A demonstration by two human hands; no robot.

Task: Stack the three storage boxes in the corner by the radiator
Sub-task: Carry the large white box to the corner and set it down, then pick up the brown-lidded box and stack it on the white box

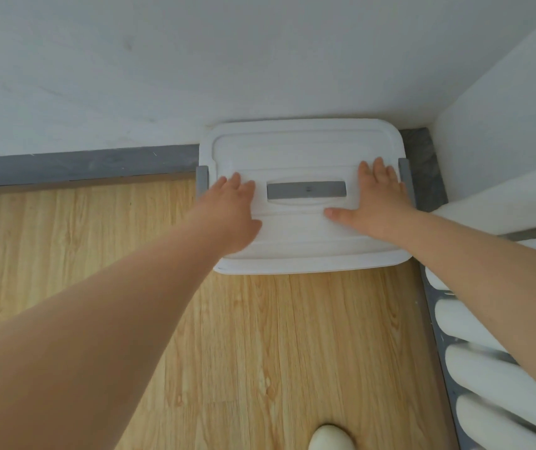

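Observation:
A white storage box (302, 151) with a grey handle (306, 190) set into its lid and grey side clips stands in the corner, against the wall. Only its lid shows from above, so I cannot tell whether other boxes sit under it. My left hand (232, 211) lies flat on the lid, left of the handle, fingers spread. My right hand (375, 203) lies flat on the lid to the right of the handle, thumb pointing inward. Neither hand grips anything.
A white ribbed radiator (487, 368) runs along the right wall, close to my right forearm. A grey skirting board (81, 165) lines the back wall. Wood-look floor (260, 352) lies in front of the box. A white shoe tip (330, 438) shows at the bottom.

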